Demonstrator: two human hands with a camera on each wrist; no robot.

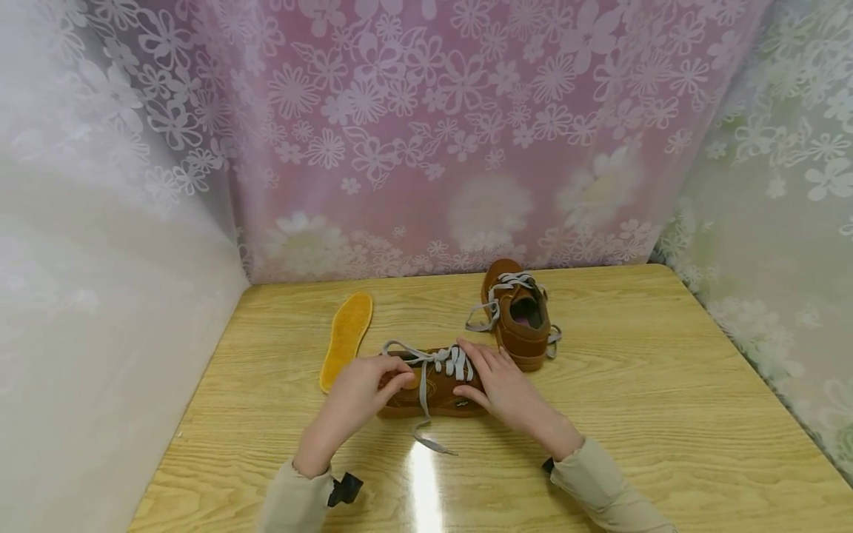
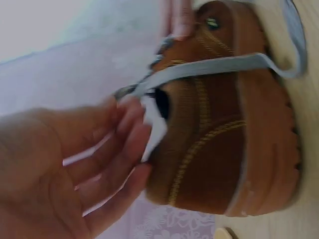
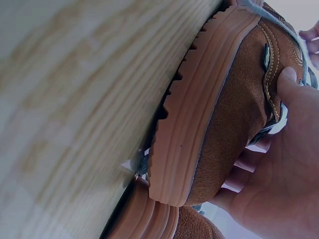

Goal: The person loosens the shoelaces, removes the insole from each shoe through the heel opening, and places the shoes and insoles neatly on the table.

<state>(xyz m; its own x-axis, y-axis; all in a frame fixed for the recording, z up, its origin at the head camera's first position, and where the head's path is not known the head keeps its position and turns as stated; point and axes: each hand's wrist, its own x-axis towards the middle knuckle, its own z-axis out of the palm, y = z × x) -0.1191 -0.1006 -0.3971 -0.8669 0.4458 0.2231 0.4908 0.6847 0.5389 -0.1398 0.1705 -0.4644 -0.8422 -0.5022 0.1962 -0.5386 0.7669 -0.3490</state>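
Observation:
A brown lace-up shoe [image 1: 440, 392] lies across the table with its toe to the right. Its grey shoelace [image 1: 423, 400] is knotted, with one end trailing onto the tabletop. My right hand [image 1: 509, 389] grips the toe half, thumb on the near side and fingers over the far side. At the heel opening is my left hand [image 1: 363, 389], its thumb and index finger brought together. In the left wrist view the left hand's fingertips [image 2: 130, 107] overlap the shoelace [image 2: 199, 67] by the collar; I cannot tell whether they pinch it.
Behind to the right stands a second brown shoe [image 1: 526, 318] with loose grey laces. A yellow insole [image 1: 346, 333] lies on the left of the wooden table [image 1: 600, 414]. Floral curtains [image 1: 453, 148] hang behind and at both sides.

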